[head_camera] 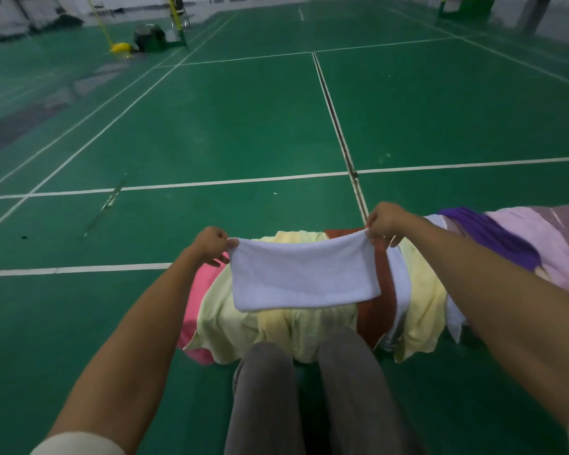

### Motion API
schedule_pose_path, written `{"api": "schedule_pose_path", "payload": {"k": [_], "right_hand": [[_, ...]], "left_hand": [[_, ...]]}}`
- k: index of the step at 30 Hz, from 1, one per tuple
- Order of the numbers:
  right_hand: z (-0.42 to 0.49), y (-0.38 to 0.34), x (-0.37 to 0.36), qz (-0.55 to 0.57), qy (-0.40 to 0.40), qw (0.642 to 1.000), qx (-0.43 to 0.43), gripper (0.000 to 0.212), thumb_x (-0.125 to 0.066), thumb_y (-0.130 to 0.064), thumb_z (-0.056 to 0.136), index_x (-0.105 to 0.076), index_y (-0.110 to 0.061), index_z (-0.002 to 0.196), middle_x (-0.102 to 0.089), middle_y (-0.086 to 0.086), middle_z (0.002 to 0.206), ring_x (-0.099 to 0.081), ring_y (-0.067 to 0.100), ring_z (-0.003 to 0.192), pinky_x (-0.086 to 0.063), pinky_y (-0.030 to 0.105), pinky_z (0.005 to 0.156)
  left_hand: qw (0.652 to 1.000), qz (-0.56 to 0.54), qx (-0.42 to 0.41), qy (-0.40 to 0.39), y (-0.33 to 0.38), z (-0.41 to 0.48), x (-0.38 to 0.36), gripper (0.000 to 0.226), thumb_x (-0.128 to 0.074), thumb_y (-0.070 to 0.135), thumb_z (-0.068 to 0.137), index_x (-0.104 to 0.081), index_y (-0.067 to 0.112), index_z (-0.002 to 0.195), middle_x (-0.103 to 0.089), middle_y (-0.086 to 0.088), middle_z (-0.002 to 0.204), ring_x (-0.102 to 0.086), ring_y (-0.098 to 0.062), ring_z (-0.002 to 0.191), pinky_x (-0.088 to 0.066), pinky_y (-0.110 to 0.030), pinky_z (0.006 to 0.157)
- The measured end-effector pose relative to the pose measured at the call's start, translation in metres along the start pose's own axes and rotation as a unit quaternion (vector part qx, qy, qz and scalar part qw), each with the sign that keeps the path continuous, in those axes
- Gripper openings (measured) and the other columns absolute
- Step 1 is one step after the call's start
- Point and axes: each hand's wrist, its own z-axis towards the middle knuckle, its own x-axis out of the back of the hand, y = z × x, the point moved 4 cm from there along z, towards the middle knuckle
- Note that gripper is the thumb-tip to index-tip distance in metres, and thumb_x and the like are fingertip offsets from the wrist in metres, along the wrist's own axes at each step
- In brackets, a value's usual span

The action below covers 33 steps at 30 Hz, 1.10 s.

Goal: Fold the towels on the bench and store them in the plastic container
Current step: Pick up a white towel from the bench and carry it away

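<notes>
White towel [301, 274] folded double, hanging above towel pile [418, 290]

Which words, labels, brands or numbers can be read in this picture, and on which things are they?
None can be read.
White towel, held at its top corners by the left hand and the right hand: plain, no label in view.
Pile of towels below it: no print in view.
Green floor: white lines only.

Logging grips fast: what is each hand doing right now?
Left hand: pinches the white towel at its left corner.
Right hand: pinches its right corner.
</notes>
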Motion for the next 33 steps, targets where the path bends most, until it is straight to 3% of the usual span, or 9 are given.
{"api": "schedule_pose_path", "payload": {"k": [6,12,15,17,20,23,28,31,33], "right_hand": [[0.026,-0.001,-0.014,-0.079,0.071,0.994,-0.020,0.012,-0.073,-0.006,0.073,-0.075,-0.013,0.083,-0.074,0.007,0.073,-0.073,0.028,0.065,-0.064,0.042,0.071],[0.045,0.003,-0.043,-0.120,0.121,0.983,-0.064,0.027,-0.063,-0.006,0.082,-0.072,-0.014,0.105,-0.070,0.010,0.103,-0.069,0.033,0.090,-0.053,0.033,0.075],[0.052,0.001,-0.055,-0.133,0.117,0.981,-0.073,0.026,-0.055,-0.005,0.088,-0.067,-0.010,0.110,-0.067,0.013,0.113,-0.065,0.035,0.098,-0.045,0.033,0.073],[0.054,-0.002,-0.064,-0.145,0.111,0.981,-0.059,0.025,-0.053,-0.008,0.087,-0.068,-0.010,0.107,-0.067,0.012,0.111,-0.064,0.033,0.093,-0.048,0.033,0.073],[0.053,-0.018,-0.083,-0.149,0.100,0.984,-0.005,0.026,-0.054,-0.013,0.084,-0.067,-0.009,0.106,-0.069,0.013,0.107,-0.069,0.034,0.093,-0.056,0.035,0.076],[0.048,-0.054,-0.118,-0.100,0.039,0.991,0.083,0.026,-0.059,-0.018,0.088,-0.062,-0.013,0.114,-0.066,0.012,0.115,-0.065,0.033,0.103,-0.056,0.038,0.084],[0.018,-0.128,-0.181,-0.064,-0.045,0.967,0.243,0.019,-0.066,-0.038,0.091,-0.062,-0.020,0.094,-0.067,0.001,0.100,-0.062,0.023,0.092,-0.052,0.038,0.082],[-0.005,-0.164,-0.216,-0.093,-0.078,0.941,0.315,0.029,-0.066,-0.049,0.092,-0.061,-0.021,0.102,-0.068,0.003,0.106,-0.063,0.023,0.093,-0.050,0.037,0.081],[-0.013,-0.176,-0.238,-0.168,-0.092,0.924,0.330,0.058,-0.065,-0.059,0.088,-0.056,-0.021,0.131,-0.064,0.006,0.129,-0.064,0.026,0.109,-0.052,0.041,0.093]], "left_hand": [[0.999,0.017,0.001,0.037,-0.005,0.014,-0.012,0.022,-0.064,0.024,0.098,-0.054,0.007,0.087,-0.066,-0.016,0.085,-0.072,-0.034,0.071,-0.059,-0.042,0.062],[0.995,0.063,-0.009,0.075,-0.020,0.032,-0.039,0.024,-0.054,0.032,0.100,-0.047,0.013,0.088,-0.065,-0.020,0.099,-0.067,-0.037,0.084,-0.060,-0.051,0.074],[0.996,0.060,0.017,0.071,-0.030,0.036,-0.055,0.030,-0.055,0.036,0.101,-0.051,0.007,0.104,-0.066,-0.021,0.109,-0.066,-0.039,0.095,-0.056,-0.043,0.079],[0.996,0.051,0.054,0.042,-0.042,0.039,-0.066,0.050,-0.060,0.042,0.098,-0.051,-0.003,0.119,-0.066,-0.022,0.111,-0.066,-0.039,0.090,-0.054,-0.036,0.065],[0.993,0.019,0.115,0.020,-0.058,0.039,-0.074,0.060,-0.067,0.044,0.093,-0.056,-0.008,0.121,-0.067,-0.024,0.104,-0.062,-0.031,0.071,-0.048,-0.028,0.046],[0.990,-0.031,0.139,0.014,-0.058,0.034,-0.075,0.046,-0.072,0.034,0.092,-0.059,-0.007,0.108,-0.065,-0.019,0.085,-0.060,-0.028,0.064,-0.053,-0.033,0.056],[0.983,-0.084,0.158,-0.050,-0.046,0.025,-0.082,0.029,-0.073,0.023,0.093,-0.060,-0.003,0.095,-0.061,-0.016,0.084,-0.060,-0.026,0.066,-0.053,-0.033,0.061],[0.989,0.064,0.133,-0.019,-0.035,0.022,-0.082,0.028,-0.081,0.022,0.081,-0.065,0.000,0.088,-0.070,-0.015,0.083,-0.069,-0.027,0.069,-0.060,-0.033,0.065],[0.987,0.112,0.112,-0.002,-0.029,0.022,-0.083,0.030,-0.076,0.026,0.083,-0.067,0.001,0.097,-0.072,-0.015,0.095,-0.072,-0.032,0.088,-0.061,-0.037,0.079]]}}
